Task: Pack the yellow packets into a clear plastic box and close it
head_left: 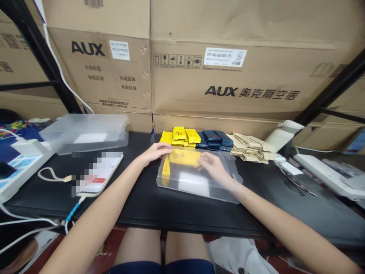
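Note:
A clear plastic box [194, 192] lies flat on the black table in front of me. My left hand [156, 152] is closed at its back left corner, fingertips on the edge. Through the open right end reaches my right hand [212, 165], seen through the clear plastic. Its fingers close on the right end of a yellow packet [185, 156] with dark print. Another yellow packet [165, 167] stands tilted at the box's left end. Just behind the box are stacks of yellow packets [179, 135], dark blue packets [215, 139] and tan paper packets [249, 146].
On the left are another clear plastic box [85, 133], a phone [99, 175] on a cable and a power strip [25, 167]. A white bottle [285, 133], glasses [295, 180] and a white strip [327, 175] are on the right. Large cartons [182, 83] stand behind.

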Tool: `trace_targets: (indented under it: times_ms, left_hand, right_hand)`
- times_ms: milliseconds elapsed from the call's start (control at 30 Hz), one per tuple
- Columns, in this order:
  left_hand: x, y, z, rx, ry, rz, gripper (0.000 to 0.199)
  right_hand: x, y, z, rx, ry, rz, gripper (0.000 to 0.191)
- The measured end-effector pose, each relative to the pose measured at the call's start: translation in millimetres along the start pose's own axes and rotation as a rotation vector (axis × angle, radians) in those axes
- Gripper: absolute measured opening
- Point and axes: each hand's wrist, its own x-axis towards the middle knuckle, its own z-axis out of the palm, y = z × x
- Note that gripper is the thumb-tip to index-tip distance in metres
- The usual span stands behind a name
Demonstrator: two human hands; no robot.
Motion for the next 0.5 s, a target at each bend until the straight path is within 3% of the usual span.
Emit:
trace_targets:
  times_ms: [133, 267, 500]
  left_hand:
    - [1, -2, 3.2, 0.021, 0.027, 0.068, 0.039]
    - [5, -8, 5.9, 0.151, 0.094, 0.191, 0.037]
    - [8, -13, 5.7, 0.207, 0.098, 0.227, 0.038]
  right_hand:
    - [-4, -5, 2, -0.091, -0.022, -0.056, 0.022]
    - [-10, -14, 4, -0.359, -0.049, -0.175, 0.016]
    - [-16, -26, 9, -0.588, -0.16, -0.242, 0.016]
